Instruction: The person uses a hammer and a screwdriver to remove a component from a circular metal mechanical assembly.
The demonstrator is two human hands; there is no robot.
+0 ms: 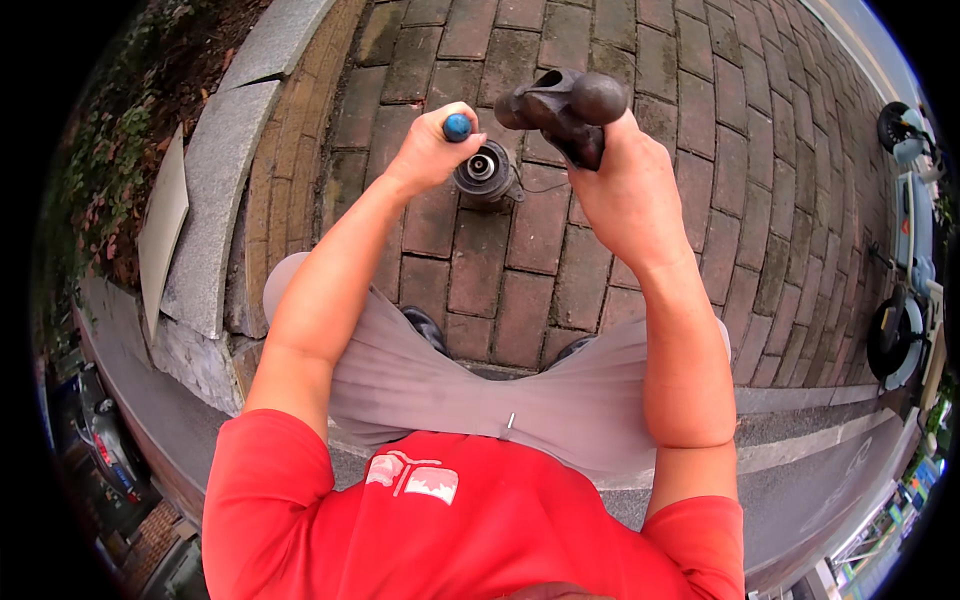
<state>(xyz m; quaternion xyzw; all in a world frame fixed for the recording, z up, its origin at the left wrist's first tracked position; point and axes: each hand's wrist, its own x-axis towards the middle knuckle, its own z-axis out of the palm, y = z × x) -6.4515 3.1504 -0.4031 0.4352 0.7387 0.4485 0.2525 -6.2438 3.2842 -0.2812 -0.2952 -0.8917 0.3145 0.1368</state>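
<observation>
My left hand (pixel 430 155) is closed round a tool handle with a blue rounded end (pixel 457 127); the rest of the tool is hidden by my fist. Just below and right of that fist, a dark round cylinder (pixel 482 168) stands on the brick paving, its top showing a light ring around a dark centre. A thin dark cord or wire runs off to its right. My right hand (pixel 635 190) grips a dark brown, glossy object (pixel 565 110) with a rounded knob and a hollow opening. It is held up above the paving, and I cannot make out its kind.
I sit low with my knees apart, dark shoes (pixel 427 328) on the red brick paving (pixel 540 245). A stone kerb (pixel 205 210) with a loose slab (pixel 163 230) and plants lies to the left. A parked scooter (pixel 905 240) stands at the far right.
</observation>
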